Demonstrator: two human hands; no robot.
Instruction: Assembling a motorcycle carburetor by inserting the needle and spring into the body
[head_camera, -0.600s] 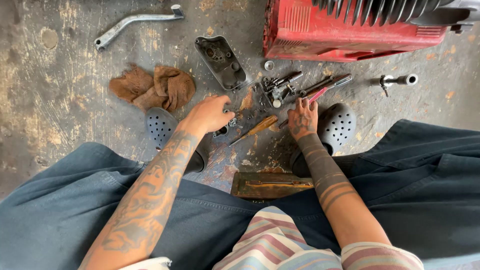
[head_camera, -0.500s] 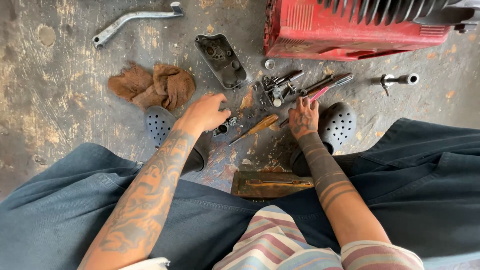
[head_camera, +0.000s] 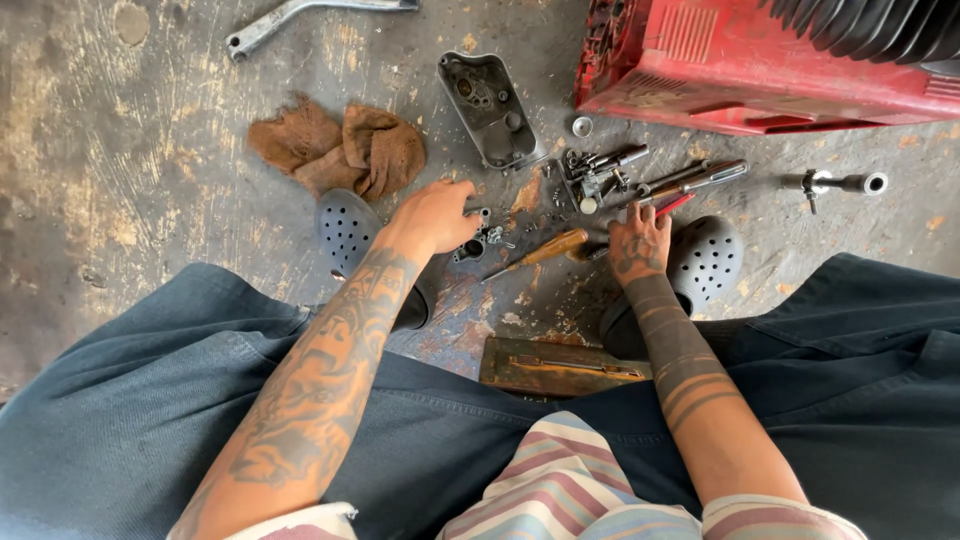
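My left hand (head_camera: 435, 215) reaches forward over the floor, its fingers curled down on a small metal part (head_camera: 482, 214) among loose bits. Just below it lies a dark round fitting (head_camera: 470, 248). My right hand (head_camera: 640, 240) rests with its fingertips in a pile of hand tools (head_camera: 640, 180), beside a red-handled tool (head_camera: 675, 205); its fingers hide what they touch. A wooden-handled screwdriver (head_camera: 550, 247) lies between the two hands.
A red machine housing (head_camera: 760, 70) stands at the back right. A grey metal cover (head_camera: 490, 110), brown rag (head_camera: 340, 150), bent metal lever (head_camera: 300, 15), small ring (head_camera: 582, 126) and bolt piece (head_camera: 835, 183) lie about. A rusty flat box (head_camera: 560, 365) sits between my dark clogs (head_camera: 705, 260).
My left hand has shifted slightly over the small parts and its fingers have closed down on them. The right hand stays at the tool pile.
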